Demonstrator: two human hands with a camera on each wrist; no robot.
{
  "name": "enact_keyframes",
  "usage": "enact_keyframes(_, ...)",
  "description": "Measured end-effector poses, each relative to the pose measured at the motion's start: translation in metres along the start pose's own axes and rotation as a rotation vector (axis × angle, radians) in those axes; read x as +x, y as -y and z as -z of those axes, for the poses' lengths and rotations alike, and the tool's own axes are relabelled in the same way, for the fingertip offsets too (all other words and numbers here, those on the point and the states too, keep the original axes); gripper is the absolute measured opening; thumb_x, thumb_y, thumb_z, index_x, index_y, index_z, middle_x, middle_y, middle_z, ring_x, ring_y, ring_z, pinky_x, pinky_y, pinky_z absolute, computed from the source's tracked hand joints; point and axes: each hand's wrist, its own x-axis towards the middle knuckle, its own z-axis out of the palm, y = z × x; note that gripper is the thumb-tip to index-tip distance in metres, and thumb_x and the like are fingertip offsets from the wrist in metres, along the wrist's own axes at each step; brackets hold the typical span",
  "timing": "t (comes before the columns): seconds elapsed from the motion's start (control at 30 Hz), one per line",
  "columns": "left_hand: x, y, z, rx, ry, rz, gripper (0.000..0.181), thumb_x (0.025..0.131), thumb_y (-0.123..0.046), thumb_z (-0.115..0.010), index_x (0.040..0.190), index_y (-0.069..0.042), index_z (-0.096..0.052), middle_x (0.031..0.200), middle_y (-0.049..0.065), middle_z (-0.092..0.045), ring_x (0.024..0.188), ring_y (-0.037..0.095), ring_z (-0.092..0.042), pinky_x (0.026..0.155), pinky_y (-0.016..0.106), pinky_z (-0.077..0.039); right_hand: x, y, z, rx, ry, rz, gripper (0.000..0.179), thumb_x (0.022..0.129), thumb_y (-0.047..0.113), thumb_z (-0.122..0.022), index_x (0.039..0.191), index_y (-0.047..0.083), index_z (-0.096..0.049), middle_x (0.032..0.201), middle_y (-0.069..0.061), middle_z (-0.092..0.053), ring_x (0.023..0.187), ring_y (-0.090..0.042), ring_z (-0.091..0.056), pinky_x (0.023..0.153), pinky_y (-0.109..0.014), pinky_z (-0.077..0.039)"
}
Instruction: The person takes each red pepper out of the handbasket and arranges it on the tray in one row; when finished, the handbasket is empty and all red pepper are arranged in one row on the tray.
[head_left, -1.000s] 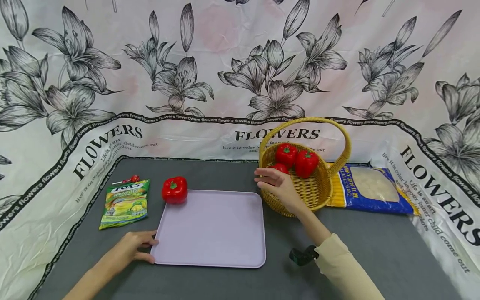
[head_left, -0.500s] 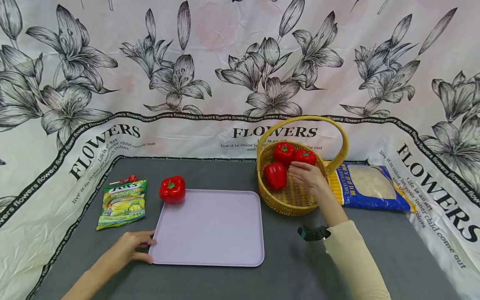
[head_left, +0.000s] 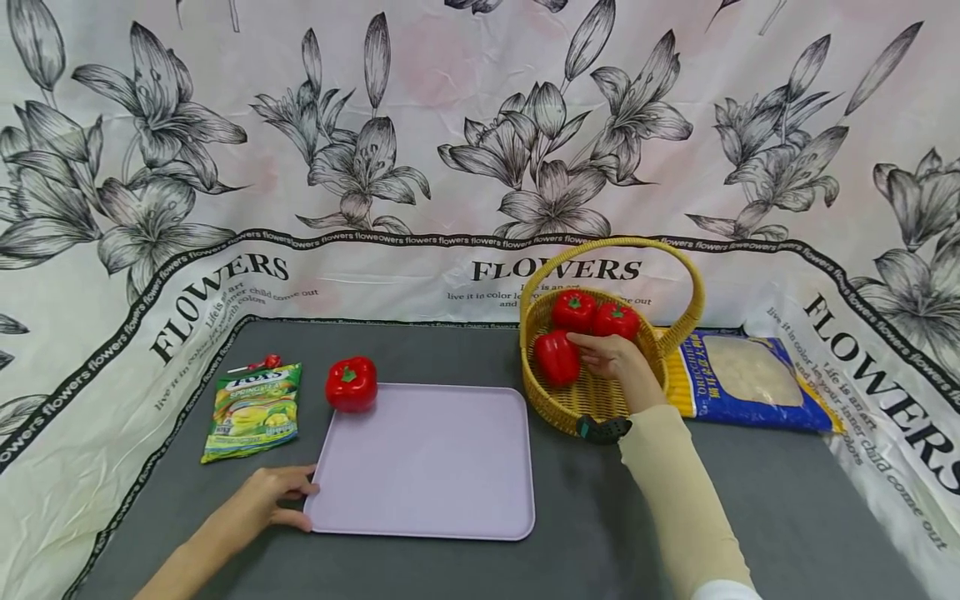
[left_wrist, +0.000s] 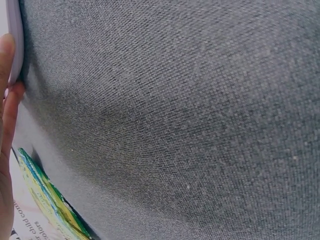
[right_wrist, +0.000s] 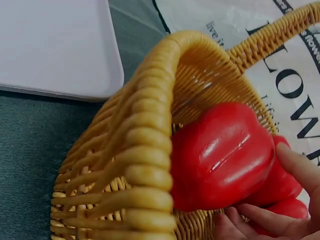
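In the head view, my left hand touches the left edge of a pale lilac tray near its front corner, fingers at the rim and thumb by the corner. The left wrist view shows these fingers along the tray's edge. My right hand is inside a yellow wicker basket, at the right end of a red bell pepper. Seen from the right wrist, its fingers pinch that pepper from two sides. Two more red bell peppers lie behind in the basket.
Another red bell pepper sits at the tray's back left corner. Left of the tray lie a green and yellow snack packet and a small red item. A blue and yellow pasta bag lies right of the basket, whose tall handle arches over it.
My right hand has moved from above the basket's left side to the right, then down and left onto the front pepper. The left hand has stayed at the tray.
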Motion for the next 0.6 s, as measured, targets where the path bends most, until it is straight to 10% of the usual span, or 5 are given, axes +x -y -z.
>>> enact_keyframes(0.13,0.000,0.001,-0.001,-0.004,-0.001,0.009,0.042,0.068,-0.028,-0.082,0.092,0.005,-0.071,0.105,0.032,-0.064,0.086,0.012,-0.067,0.064,0.027,-0.058,0.004,-0.001,0.003,-0.043,0.011,-0.023,0.059,0.091,0.030,-0.065,0.129,-0.006,-0.038,0.115,-0.014,-0.053,0.103,-0.020,-0.050,0.101,-0.028,-0.041)
enact_keyframes(0.27,0.000,0.001,0.000,0.006,-0.007,0.009,0.043,0.067,-0.028,-0.083,0.092,0.005,-0.072,0.104,0.032,-0.065,0.086,0.011,-0.067,0.064,0.027,-0.058,0.005,-0.003,0.005,-0.094,0.077,-0.033,0.096,0.088,0.039,-0.066,0.148,-0.009,-0.008,0.153,-0.025,-0.022,0.140,-0.034,-0.024,0.114,-0.042,-0.025)
enact_keyframes(0.6,0.001,0.001,0.000,-0.005,0.006,0.023,0.042,0.068,-0.028,-0.082,0.092,0.004,-0.071,0.106,0.032,-0.064,0.088,0.013,-0.067,0.065,0.026,-0.058,0.011,-0.011,0.010,-0.190,0.240,-0.002,0.074,0.098,0.028,-0.054,0.149,-0.009,-0.014,0.156,-0.026,-0.013,0.143,-0.039,-0.014,0.114,-0.052,-0.021)
